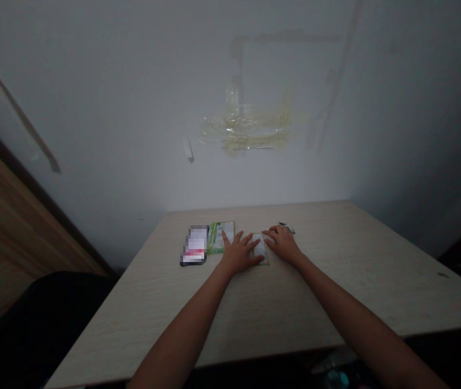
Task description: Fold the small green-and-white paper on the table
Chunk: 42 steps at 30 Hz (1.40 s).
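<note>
My left hand lies with its fingers spread on the table. Its thumb and nearest fingers rest on a small, flat, pale printed packet, while its outer fingers reach the edge of a flat green-and-white printed packet. On the other side of the pale packet is my right hand, fingers apart and slightly bent, with fingertips at the packet's upper right edge. Behind the right hand a small dark-and-white piece pokes out, partly hidden; what it is I cannot make out.
A dark-edged, phone-like object with a blurred face lies left of the green packet. The pale wooden table meets a wall with old tape marks. A dark chair-like shape stands at the left.
</note>
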Each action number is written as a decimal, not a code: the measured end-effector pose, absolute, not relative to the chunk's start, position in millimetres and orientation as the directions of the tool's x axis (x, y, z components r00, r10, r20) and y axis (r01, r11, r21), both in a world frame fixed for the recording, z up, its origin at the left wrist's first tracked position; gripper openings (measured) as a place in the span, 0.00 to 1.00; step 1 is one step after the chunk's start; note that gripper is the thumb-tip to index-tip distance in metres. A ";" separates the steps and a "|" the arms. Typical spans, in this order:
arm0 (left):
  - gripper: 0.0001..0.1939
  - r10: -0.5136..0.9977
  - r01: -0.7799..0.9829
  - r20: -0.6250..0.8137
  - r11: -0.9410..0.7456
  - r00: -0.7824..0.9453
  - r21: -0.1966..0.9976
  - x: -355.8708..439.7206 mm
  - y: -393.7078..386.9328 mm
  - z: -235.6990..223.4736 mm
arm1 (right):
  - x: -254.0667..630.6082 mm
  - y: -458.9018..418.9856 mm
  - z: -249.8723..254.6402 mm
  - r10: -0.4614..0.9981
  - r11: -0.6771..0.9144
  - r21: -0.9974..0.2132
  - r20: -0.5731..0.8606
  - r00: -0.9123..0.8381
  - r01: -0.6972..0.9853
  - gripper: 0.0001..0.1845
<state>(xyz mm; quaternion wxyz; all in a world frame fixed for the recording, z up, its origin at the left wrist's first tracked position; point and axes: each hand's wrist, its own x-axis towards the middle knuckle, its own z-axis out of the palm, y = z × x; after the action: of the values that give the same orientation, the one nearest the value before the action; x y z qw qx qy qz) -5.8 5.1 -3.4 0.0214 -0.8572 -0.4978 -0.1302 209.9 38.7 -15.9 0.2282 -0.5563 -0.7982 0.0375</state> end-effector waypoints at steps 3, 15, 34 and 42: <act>0.33 0.848 0.859 0.241 -0.503 0.472 0.091 -5.7 5.3 -3.7 | 211.6 39.5 -17.5 0.896 0.388 -0.327 0.351 -0.271 0.862 0.19; 0.32 0.842 0.855 0.264 -0.509 0.470 0.099 -6.4 6.4 -7.2 | 215.1 44.8 -19.0 0.903 0.383 -0.398 0.350 -0.248 0.834 0.18; 0.32 0.847 0.869 0.261 -0.492 0.463 0.056 -6.3 6.7 -8.8 | 234.1 38.7 -20.5 0.882 0.460 -0.442 0.127 -0.454 0.770 0.44; 0.30 0.840 0.870 0.295 -0.490 0.455 0.054 -6.4 6.6 -10.5 | 232.9 31.8 -17.7 0.882 0.443 -0.445 0.061 -0.467 0.778 0.54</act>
<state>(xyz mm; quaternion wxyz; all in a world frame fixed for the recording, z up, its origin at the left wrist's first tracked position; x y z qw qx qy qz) -6.4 6.6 -10.5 0.0526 -0.8514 -0.5020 -0.1424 232.9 31.8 -17.7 0.1434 -0.4959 -0.8371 0.1809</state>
